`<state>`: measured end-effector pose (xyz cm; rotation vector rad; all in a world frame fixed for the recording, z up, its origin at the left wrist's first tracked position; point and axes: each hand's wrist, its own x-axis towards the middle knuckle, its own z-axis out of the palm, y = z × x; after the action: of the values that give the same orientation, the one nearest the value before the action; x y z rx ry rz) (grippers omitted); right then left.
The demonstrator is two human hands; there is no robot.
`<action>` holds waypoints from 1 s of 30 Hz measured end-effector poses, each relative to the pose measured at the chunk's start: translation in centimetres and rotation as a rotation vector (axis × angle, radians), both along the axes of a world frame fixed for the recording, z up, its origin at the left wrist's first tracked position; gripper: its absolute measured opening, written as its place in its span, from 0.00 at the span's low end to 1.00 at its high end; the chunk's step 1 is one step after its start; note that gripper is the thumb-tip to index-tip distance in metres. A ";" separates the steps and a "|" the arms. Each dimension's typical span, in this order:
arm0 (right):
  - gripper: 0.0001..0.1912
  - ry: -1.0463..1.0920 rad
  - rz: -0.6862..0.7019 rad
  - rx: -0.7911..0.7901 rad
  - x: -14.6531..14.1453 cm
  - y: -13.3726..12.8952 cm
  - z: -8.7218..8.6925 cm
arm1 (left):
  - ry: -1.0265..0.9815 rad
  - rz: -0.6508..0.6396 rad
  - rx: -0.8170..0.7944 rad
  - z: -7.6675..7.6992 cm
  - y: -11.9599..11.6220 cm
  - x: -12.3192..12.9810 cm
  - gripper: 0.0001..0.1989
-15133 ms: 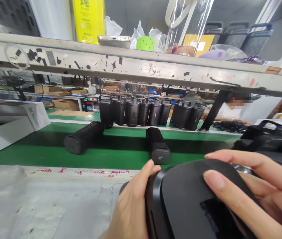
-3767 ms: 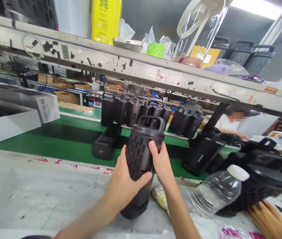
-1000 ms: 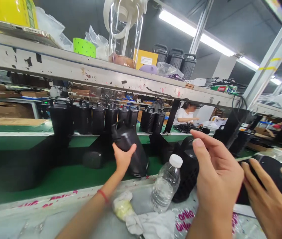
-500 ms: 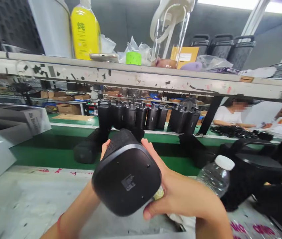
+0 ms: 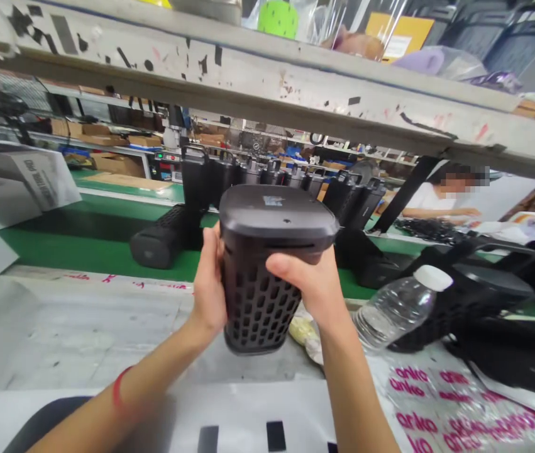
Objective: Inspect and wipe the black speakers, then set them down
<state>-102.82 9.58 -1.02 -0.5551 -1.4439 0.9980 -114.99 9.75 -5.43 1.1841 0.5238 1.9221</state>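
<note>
A black speaker-like device (image 5: 262,296) with a perforated side is held up in the middle of the view, its smooth flat end with a small label facing up. My left hand (image 5: 210,283) is closed against its left side. On the right side, my right hand (image 5: 317,280) grips it, with the thumb lying across the front just under the top edge. The fingers of both hands are partly hidden behind the device. Below it lies a pale work surface (image 5: 107,333).
A clear bottle (image 5: 397,308) with a white cap stands tilted on the right, beside black devices (image 5: 474,289). Another device (image 5: 158,242) lies on the green belt (image 5: 102,226). Overhead runs a shelf (image 5: 267,69). Across the belt sits a person (image 5: 437,195). Open boxes (image 5: 17,182) are at left.
The device has turned from its flat end facing me to that end facing up, showing its perforated side. Both hands moved with it. The view has tilted downward, and the shelf appears higher.
</note>
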 end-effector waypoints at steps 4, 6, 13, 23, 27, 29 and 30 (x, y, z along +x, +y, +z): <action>0.45 -0.041 0.060 0.033 0.2 1.4 -0.9 | 0.209 0.050 0.220 0.2 0.0 -0.7 0.54; 0.48 -0.095 0.074 0.132 0.9 2.3 -1.5 | 0.265 0.083 0.208 0.1 0.2 -1.4 0.62; 0.49 -0.317 0.256 0.033 5.8 0.6 0.1 | 0.473 0.119 0.375 -0.4 -0.5 -1.1 0.61; 0.33 -0.241 0.098 -0.127 4.6 -3.2 2.3 | 0.430 0.137 0.416 1.2 -3.6 -0.2 0.50; 0.27 0.088 0.045 -0.273 1.6 -2.7 2.0 | 0.309 -0.012 0.219 2.5 -3.8 -0.6 0.39; 0.25 0.170 0.021 -0.324 0.7 -2.1 1.7 | 0.292 -0.043 0.096 2.8 -3.7 -0.7 0.37; 0.25 0.172 -0.002 -0.339 0.5 -1.8 1.5 | 0.289 -0.042 0.052 2.8 -3.6 -0.7 0.36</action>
<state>-102.34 7.80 0.53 -0.6965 -1.1286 1.2683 -115.73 6.13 -2.67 1.5064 0.5977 1.7483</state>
